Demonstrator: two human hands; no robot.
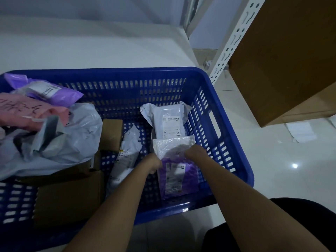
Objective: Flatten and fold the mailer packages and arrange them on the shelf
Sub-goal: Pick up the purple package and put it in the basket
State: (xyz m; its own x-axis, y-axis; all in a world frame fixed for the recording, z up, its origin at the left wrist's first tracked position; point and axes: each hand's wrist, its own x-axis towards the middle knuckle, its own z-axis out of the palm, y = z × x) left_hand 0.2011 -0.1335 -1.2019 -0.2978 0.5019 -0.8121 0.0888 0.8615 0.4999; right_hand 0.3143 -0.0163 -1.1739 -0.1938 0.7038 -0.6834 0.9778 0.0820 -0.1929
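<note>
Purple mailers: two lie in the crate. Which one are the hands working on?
The purple mailer at the crate's near right, under both hands; the other tops the far-left pile.

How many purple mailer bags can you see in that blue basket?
2. One purple mailer lies near the basket's front right, under both hands. The other purple mailer tops the pile at the back left. More may be buried under that pile.

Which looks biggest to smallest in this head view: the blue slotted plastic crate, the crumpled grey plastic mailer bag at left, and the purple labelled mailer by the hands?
1. Blue slotted plastic crate, clearly largest; it holds the others.
2. Crumpled grey plastic mailer bag.
3. Purple labelled mailer, smallest, though partly hidden under the white bubble mailer.
</note>
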